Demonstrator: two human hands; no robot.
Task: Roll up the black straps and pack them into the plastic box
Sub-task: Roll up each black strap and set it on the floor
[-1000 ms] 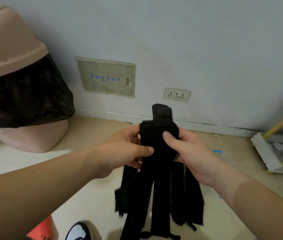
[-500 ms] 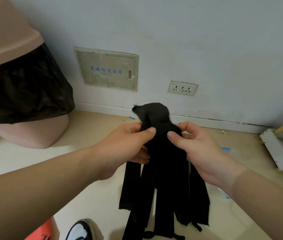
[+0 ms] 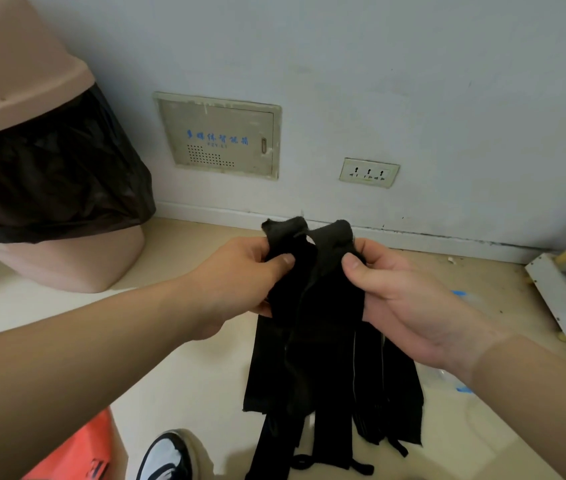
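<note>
A bundle of several black straps [image 3: 323, 362] hangs in front of me, its loose ends reaching down toward the floor. My left hand [image 3: 240, 275] pinches the upper left part of the bundle between thumb and fingers. My right hand [image 3: 399, 296] grips the upper right part, thumb on the front. The folded top ends stick up between the two hands, spread into two lobes. No plastic box shows clearly in view.
A pink bin [image 3: 15, 71] lined with a black bag [image 3: 49, 178] stands at left against the white wall. A wall panel [image 3: 219, 136] and socket [image 3: 368, 173] are behind. A white-and-yellow rack [image 3: 565, 292] sits at right. An orange object [image 3: 80, 448] and a shoe [image 3: 167, 455] lie below.
The hands have moved apart, spreading the top of the strap bundle from one upright stub into two lobes. The view has tilted slightly downward.
</note>
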